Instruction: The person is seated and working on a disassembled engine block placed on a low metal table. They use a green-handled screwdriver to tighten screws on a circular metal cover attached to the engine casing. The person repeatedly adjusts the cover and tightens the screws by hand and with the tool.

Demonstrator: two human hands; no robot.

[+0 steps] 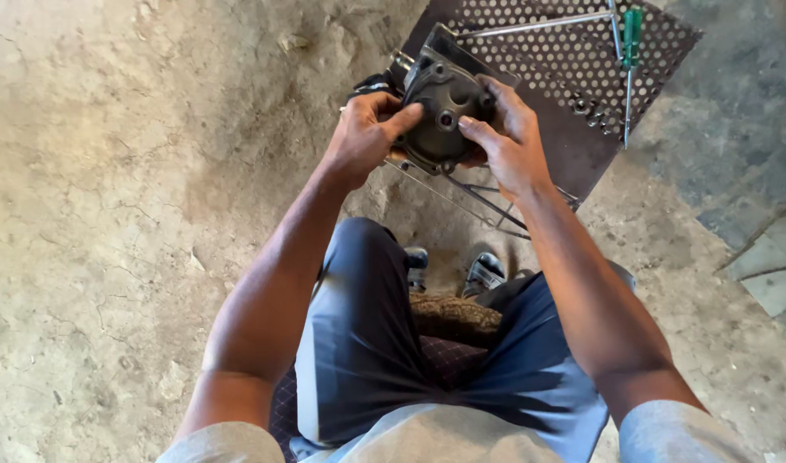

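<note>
Fingers of the left hand [363, 137] and right hand [508, 141] wrap both sides of a dark metal engine part [442, 107], holding it above a perforated metal sheet [581, 129] where a green-handled screwdriver [630, 69] lies on the dirt floor [110, 214].

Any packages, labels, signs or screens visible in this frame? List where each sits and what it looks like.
None in view.
The hands, left hand and right hand, hold a dark grey metal engine part with no label showing.
Behind it a brown perforated metal sheet on the dirt floor carries a green-handled screwdriver and a metal rod tool, all unmarked.
</note>
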